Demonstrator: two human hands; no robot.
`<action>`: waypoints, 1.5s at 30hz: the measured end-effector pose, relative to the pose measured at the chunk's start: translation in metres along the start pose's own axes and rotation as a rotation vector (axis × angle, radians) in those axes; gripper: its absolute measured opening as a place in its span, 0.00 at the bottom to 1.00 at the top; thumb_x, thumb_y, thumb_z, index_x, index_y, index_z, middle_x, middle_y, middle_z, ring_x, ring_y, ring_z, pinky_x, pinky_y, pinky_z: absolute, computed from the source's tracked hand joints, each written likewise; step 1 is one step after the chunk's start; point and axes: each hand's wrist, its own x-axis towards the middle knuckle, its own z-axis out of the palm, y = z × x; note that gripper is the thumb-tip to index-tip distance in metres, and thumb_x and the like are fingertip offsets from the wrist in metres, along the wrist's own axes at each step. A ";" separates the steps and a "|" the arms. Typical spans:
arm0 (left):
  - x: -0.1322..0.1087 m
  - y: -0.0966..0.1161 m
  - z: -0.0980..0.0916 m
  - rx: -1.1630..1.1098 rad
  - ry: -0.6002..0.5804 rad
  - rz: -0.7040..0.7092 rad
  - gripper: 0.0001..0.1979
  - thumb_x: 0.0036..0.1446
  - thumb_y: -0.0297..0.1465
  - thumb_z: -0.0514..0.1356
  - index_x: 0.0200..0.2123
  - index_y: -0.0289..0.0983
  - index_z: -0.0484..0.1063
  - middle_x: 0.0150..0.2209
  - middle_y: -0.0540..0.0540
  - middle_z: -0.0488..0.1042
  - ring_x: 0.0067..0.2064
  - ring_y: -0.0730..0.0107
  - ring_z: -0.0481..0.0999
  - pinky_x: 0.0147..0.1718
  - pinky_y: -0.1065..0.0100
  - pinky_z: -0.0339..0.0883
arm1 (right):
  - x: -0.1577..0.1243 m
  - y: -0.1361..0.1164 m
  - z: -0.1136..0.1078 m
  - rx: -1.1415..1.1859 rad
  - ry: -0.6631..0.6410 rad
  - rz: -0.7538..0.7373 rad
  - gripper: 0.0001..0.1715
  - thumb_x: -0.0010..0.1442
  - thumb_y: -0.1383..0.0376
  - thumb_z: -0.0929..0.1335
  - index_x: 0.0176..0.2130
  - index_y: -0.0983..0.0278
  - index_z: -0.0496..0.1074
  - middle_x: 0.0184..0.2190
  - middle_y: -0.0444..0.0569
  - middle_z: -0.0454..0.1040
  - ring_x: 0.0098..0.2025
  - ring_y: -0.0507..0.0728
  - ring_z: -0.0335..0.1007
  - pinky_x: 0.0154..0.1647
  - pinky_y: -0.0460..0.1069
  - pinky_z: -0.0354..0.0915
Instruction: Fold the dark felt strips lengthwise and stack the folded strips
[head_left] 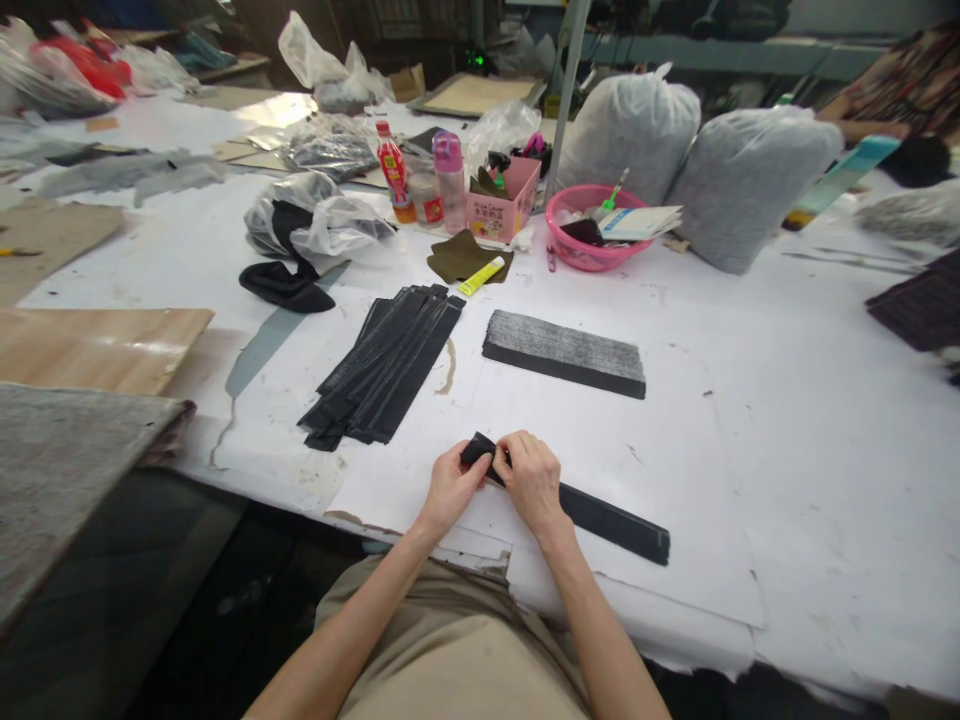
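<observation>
A long black fabric strip (615, 520) lies slantwise near the front edge of the white-covered table (697, 440). Its left end is raised and pinched in my left hand (451, 485), thumb on top. Close beside it, my right hand (531, 475) is closed at the same end, fingertips bent down onto the strip; part of the strip is hidden beneath this hand. Beyond my left hand is a loose pile of similar black strips (390, 365). A neat stack of strips with a grey fuzzy top (566, 350) lies beyond my right hand.
Farther back are a yellow tube (481, 276), a red-labelled bottle (395, 175), a pink box (504, 205) and a pink basin (600, 255). Two stuffed white bags (750, 180) stand behind. Boards (97, 345) jut in at left. A person's arm (862, 115) shows at far right.
</observation>
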 end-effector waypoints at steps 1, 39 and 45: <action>0.000 0.000 0.000 -0.017 0.013 -0.008 0.15 0.53 0.40 0.62 0.32 0.32 0.70 0.22 0.53 0.68 0.23 0.75 0.66 0.22 0.75 0.61 | -0.001 0.000 -0.002 0.055 -0.018 0.010 0.09 0.63 0.70 0.63 0.32 0.63 0.69 0.30 0.47 0.71 0.34 0.55 0.66 0.38 0.49 0.58; 0.002 -0.001 0.001 -0.112 0.010 -0.046 0.19 0.49 0.43 0.65 0.33 0.32 0.72 0.24 0.51 0.70 0.23 0.75 0.68 0.22 0.74 0.63 | 0.009 0.004 0.009 0.558 -0.128 0.325 0.15 0.62 0.58 0.61 0.28 0.61 0.67 0.26 0.44 0.70 0.30 0.53 0.63 0.34 0.47 0.59; 0.004 -0.003 0.001 -0.148 0.031 -0.052 0.18 0.51 0.42 0.65 0.33 0.32 0.70 0.24 0.52 0.70 0.23 0.76 0.67 0.23 0.75 0.62 | 0.009 0.015 0.004 0.703 -0.230 0.345 0.23 0.66 0.54 0.56 0.31 0.62 0.70 0.27 0.44 0.72 0.31 0.54 0.67 0.35 0.47 0.61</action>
